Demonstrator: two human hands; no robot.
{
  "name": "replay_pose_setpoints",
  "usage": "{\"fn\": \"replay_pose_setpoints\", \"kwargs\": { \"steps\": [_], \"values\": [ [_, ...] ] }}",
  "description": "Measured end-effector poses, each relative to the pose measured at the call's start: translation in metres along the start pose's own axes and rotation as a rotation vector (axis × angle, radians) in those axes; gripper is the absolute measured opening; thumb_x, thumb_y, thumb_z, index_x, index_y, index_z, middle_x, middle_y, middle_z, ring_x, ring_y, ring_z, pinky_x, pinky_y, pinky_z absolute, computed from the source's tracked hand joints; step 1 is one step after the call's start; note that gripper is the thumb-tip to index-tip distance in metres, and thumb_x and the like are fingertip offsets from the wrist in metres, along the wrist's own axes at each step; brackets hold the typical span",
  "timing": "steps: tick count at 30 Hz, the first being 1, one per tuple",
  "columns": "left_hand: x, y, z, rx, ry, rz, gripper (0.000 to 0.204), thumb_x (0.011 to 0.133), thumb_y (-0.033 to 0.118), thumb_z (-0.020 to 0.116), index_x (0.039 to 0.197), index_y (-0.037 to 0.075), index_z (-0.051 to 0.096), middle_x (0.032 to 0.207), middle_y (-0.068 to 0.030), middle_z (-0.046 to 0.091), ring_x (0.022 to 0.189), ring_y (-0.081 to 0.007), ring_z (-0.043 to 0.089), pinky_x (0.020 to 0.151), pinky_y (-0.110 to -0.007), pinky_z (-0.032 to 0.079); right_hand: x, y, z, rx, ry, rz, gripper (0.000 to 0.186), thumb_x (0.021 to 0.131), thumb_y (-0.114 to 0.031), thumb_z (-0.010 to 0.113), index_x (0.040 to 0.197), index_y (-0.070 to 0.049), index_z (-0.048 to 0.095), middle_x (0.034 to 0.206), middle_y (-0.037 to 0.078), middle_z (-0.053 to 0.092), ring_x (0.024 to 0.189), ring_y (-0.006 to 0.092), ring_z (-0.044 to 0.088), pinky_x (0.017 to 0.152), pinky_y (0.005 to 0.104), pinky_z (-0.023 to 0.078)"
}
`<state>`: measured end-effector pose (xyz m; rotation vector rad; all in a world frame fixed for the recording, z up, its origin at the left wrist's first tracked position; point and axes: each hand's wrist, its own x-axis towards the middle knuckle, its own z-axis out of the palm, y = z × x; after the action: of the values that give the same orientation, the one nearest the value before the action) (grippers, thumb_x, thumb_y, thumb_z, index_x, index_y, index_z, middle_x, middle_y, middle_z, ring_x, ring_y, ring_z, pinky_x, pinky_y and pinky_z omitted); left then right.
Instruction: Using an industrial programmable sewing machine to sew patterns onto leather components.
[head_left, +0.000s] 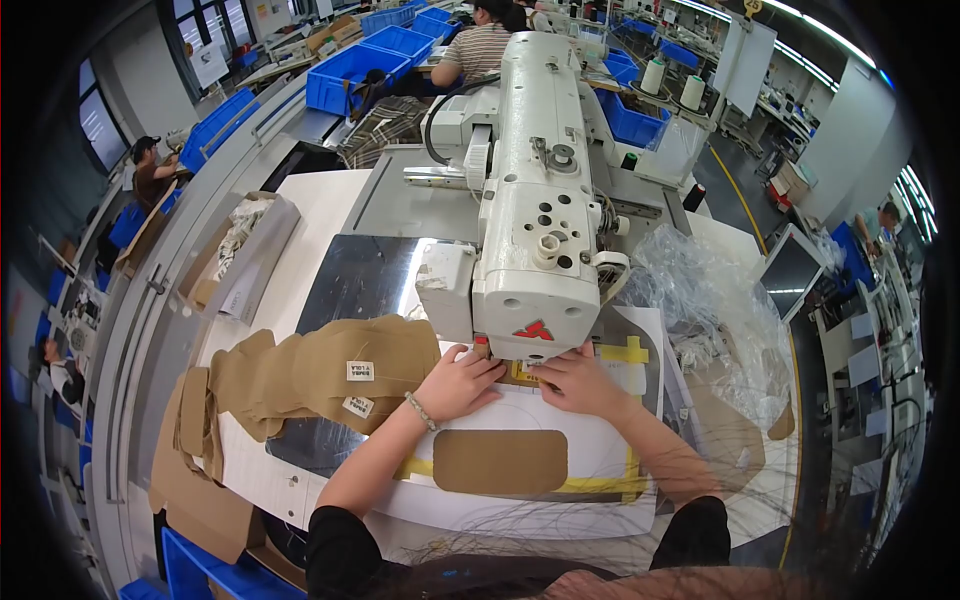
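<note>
Below the near-left corner of the worktable (320, 205), a blue bin (205, 578) is standing, contents hidden. Along the left edge, an open carton (268, 262) is holding crumpled pale cloth (240, 230). Nearer, brown fabric pieces (310, 375) bearing two white labels are trailing from that edge toward the machine; they look light, soft and apt to sag, so supporting them at both ends seems wiser than lifting by one. The left hand (458, 385) is resting at the machine head, fingers bent and close together, tips pointing inward; whether they are pinching anything, cannot tell. Toward the near edge, a rounded brown panel (500, 462) is lying flat on a white sheet (595, 445); judged thin, light and fairly flexible, best taken by its short sides. The sewing machine (535, 290) is standing beyond, its head hiding the stitching spot. The right hand (578, 385) is curving in under the head, fingers lowered; grip likewise unclear. Near the right edge, clear plastic wrap (715, 310) is lying crumpled, contents not discernible.
</note>
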<state>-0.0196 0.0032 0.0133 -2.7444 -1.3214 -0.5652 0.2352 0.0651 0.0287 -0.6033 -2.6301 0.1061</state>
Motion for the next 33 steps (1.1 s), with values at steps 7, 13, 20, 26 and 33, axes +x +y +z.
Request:
{"fn": "replay_pose_setpoints", "kwargs": {
  "steps": [7,13,20,26,33],
  "values": [
    [-0.001,0.002,0.002,0.004,-0.022,-0.024,0.042,0.083,0.034,0.066,0.118,0.013,0.062,0.116,0.0005,0.061,0.105,-0.0164,0.054,0.097,-0.042,0.036,-0.002,-0.002,0.002,-0.001,0.041,0.017,0.021,0.073,-0.014,0.063,0.094,-0.012,0.068,0.097,-0.001,0.066,0.095,0.0133,0.058,0.082,0.0389,0.034],
    [-0.001,0.001,0.001,0.015,-0.026,-0.017,0.041,0.082,0.034,0.066,0.117,0.013,0.062,0.117,0.0007,0.060,0.106,-0.0161,0.054,0.098,-0.043,0.035,-0.001,-0.002,0.003,0.013,0.017,0.005,0.023,0.073,-0.014,0.063,0.095,-0.013,0.068,0.099,-0.001,0.066,0.098,0.0140,0.058,0.083,0.0391,0.034],
    [-0.001,-0.001,0.001,0.008,-0.040,-0.011,0.039,0.082,0.034,0.066,0.115,0.013,0.062,0.118,0.0004,0.060,0.108,-0.0160,0.053,0.099,-0.043,0.034,-0.004,0.000,0.004,-0.035,0.070,-0.018,0.025,0.073,-0.017,0.066,0.097,-0.016,0.070,0.093,-0.003,0.066,0.091,0.0137,0.058,0.082,0.0384,0.033],
    [-0.008,-0.006,-0.006,0.012,-0.040,-0.038,0.039,0.085,0.036,0.063,0.115,0.011,0.063,0.115,-0.0029,0.060,0.114,-0.0172,0.051,0.100,-0.043,0.034,-0.006,0.002,0.001,0.016,0.001,0.038,0.026,0.076,-0.019,0.063,0.102,-0.015,0.067,0.104,-0.001,0.066,0.104,0.0159,0.056,0.084,0.0408,0.034],
    [-0.008,-0.008,-0.009,0.005,-0.050,-0.052,0.041,0.086,0.036,0.063,0.117,0.010,0.062,0.115,-0.0041,0.060,0.117,-0.0181,0.050,0.099,-0.043,0.034,-0.003,0.017,-0.002,0.009,-0.065,0.065,0.027,0.077,-0.020,0.063,0.104,-0.016,0.066,0.108,-0.001,0.065,0.106,0.0166,0.055,0.086,0.0419,0.034]
  ]
}}
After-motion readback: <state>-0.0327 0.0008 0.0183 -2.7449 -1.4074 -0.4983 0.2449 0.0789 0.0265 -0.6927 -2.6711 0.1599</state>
